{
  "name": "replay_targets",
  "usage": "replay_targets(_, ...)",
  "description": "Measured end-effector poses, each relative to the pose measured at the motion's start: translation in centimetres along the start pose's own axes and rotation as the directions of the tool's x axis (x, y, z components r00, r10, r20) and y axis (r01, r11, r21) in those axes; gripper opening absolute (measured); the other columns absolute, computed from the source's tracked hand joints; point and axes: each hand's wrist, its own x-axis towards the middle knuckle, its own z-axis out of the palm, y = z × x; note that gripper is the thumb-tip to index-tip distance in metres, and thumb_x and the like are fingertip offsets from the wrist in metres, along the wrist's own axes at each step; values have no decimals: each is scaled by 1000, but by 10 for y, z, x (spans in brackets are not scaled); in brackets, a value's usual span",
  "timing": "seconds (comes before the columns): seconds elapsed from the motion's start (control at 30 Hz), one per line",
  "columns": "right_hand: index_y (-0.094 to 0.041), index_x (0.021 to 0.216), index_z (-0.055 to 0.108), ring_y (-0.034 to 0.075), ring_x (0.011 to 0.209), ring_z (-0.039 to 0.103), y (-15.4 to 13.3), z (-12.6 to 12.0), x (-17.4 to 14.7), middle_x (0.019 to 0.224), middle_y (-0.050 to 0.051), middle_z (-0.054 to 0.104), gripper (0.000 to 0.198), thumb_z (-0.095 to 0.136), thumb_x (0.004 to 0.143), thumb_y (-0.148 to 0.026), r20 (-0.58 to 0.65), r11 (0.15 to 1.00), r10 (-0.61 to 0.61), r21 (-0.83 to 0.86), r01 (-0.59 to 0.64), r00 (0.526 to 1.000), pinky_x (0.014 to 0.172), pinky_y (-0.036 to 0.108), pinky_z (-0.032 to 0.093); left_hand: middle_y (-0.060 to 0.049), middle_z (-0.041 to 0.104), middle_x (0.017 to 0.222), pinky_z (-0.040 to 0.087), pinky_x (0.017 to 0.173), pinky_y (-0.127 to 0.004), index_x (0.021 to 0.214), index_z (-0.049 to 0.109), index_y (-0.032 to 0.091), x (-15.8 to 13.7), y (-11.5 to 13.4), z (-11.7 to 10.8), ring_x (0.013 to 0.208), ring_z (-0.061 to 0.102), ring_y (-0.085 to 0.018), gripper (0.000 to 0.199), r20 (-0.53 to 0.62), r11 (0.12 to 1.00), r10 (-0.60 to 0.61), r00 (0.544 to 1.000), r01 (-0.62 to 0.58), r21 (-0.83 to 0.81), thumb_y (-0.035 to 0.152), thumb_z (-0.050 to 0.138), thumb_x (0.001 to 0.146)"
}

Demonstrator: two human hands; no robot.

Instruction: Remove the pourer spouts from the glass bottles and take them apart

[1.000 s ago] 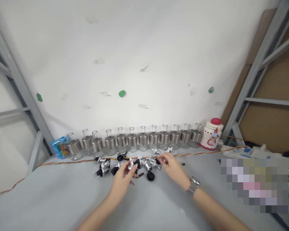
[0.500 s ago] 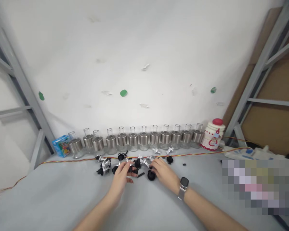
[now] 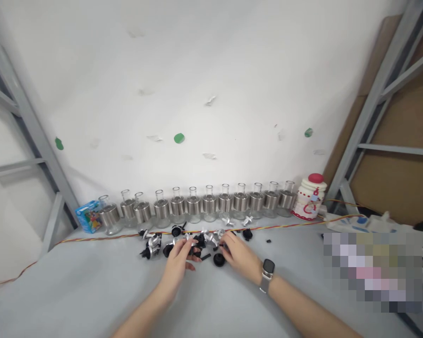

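Note:
A cluster of bottle pour spouts (image 3: 154,243), silver with black stoppers, lies on the grey table between and around my hands. My left hand (image 3: 179,259) has its fingers curled round a silver and black pour spout (image 3: 189,238), partly hidden by the fingers. Among the pieces, my right hand (image 3: 238,252) is closed with its fingertips together; what they grip is too small and covered to make out. A round black stopper (image 3: 219,259) rests just left of my right hand. Between the hands lies a short black strip (image 3: 206,257).
Behind the pieces stands a row of several glass bottles (image 3: 209,203) with steel sleeves. A red and yellow twisted wire (image 3: 282,226) crosses the table before them. At the left is a blue box (image 3: 89,217), at the right a cream jar (image 3: 308,197) with a red lid.
The round black stopper has shifted slightly left and nearer, a little apart from my right hand. Both hands stay almost in place. The whole view has tilted slightly.

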Motion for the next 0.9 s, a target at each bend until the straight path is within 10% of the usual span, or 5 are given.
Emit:
replay_targets(0.1, -18, 82, 50, 15, 67, 51, -2, -6, 1, 76, 3, 55, 8, 44, 81, -23, -132, 940, 174, 319, -124, 976, 63, 28, 41, -2, 53, 81, 44, 47, -22, 93, 53, 16, -3, -6, 2, 64, 58, -15, 35, 22, 978, 145, 989, -147, 148, 45, 52, 72)
replay_targets(0.23, -18, 70, 51, 12, 52, 48, -12, -16, 4, 63, 0, 57, 19, 58, 71, -36, -49, 565, 427, 794, -224, 903, 50, 24, 37, -2, 47, 87, 45, 49, -23, 97, 54, 19, -11, -13, 8, 69, 55, -14, 34, 131, 919, 246, 960, -274, 283, 43, 52, 73)
replay_targets(0.57, -14, 68, 61, 7, 53, 48, -30, -19, -2, 65, 2, 62, 9, 64, 65, -22, 350, -171, 448, 937, -305, 823, 52, 18, 38, -1, 48, 80, 39, 58, -23, 91, 57, 18, -19, -11, 11, 69, 50, -13, 24, 287, 807, 243, 927, -357, 470, 37, 49, 78)
replay_targets(0.9, -14, 66, 62, 8, 56, 55, -22, -11, -3, 68, 4, 65, 3, 62, 66, -17, 464, -312, 485, 884, -349, 741, 55, 18, 42, -1, 47, 80, 39, 58, -21, 90, 56, 18, -26, -5, 12, 68, 49, -13, 21, 384, 764, 170, 908, -367, 531, 33, 48, 77)
